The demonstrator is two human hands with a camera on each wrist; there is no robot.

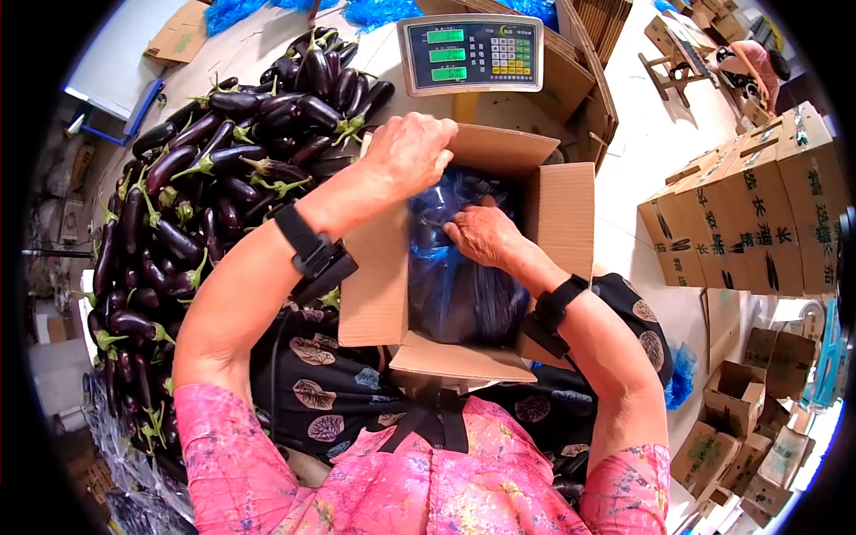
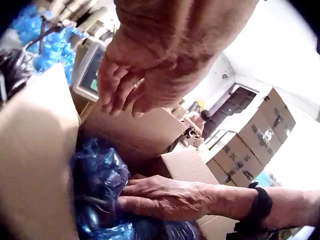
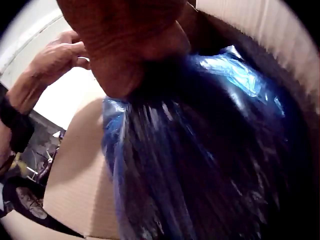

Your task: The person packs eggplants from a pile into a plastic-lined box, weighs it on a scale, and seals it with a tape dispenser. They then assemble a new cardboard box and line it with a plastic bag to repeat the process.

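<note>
A blue plastic bag [image 1: 464,290] with dark contents fills the open cardboard box [image 1: 374,294] in front of me. My right hand [image 1: 495,236] reaches into the box and rests on the top of the bag, its fingers stretched along the film in the left wrist view. Pleats in the plastic run toward that hand in the right wrist view. Above the box's far left corner is my left hand [image 1: 406,156], fingers loosely bent near the upper edge of the far flap [image 1: 504,147]. No object shows between those fingers.
A large heap of eggplants [image 1: 223,178] lies left of the box. Beyond it stands a digital scale [image 1: 471,55]. Printed cartons [image 1: 744,209] are stacked at right, with loose boxes [image 1: 736,397] below. Another person [image 1: 753,67] is at the far right.
</note>
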